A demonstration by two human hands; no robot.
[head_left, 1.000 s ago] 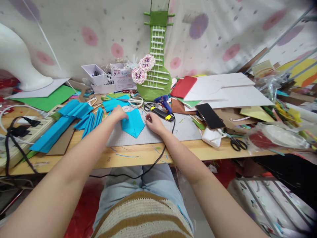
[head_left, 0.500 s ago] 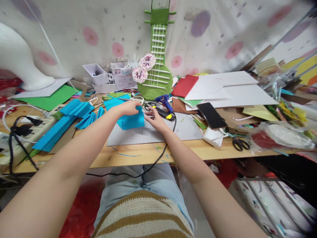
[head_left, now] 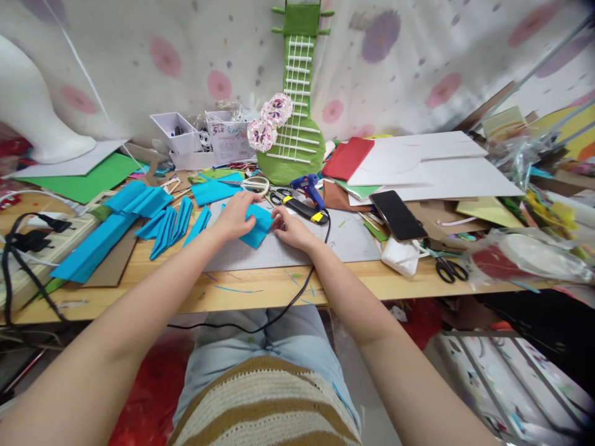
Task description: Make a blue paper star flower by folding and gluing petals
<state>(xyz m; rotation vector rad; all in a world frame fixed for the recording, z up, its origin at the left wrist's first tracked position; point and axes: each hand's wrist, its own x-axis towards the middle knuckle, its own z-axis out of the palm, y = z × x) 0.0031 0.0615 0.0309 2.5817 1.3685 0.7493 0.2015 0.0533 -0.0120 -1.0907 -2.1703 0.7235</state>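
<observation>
A small piece of blue crepe-like paper [head_left: 257, 227] is between my hands over the grey cutting mat [head_left: 344, 244]. My left hand [head_left: 238, 217] grips it from the left, thumb lying over its face. At the paper's right edge, my right hand [head_left: 292, 229] has its fingers curled in and pinching the edge. Left of the mat lie folded blue strips [head_left: 171, 228], and a flat blue sheet [head_left: 211, 191] sits behind my left hand. Just beyond my right hand are a black and yellow utility knife [head_left: 304, 209] and a blue glue gun [head_left: 309, 188].
A green paper-covered lute-like instrument [head_left: 292, 148] stands at the back. To the right are a phone [head_left: 397, 214], a white charger [head_left: 400, 257] and black scissors [head_left: 450, 270]. A power strip [head_left: 60, 241] sits at left. A black cable [head_left: 302, 288] crosses the table edge.
The blue paper has turned and shows a smaller, tilted face. My left hand has come down and nearer; my right fingers have curled in at its edge. The view has shifted slightly.
</observation>
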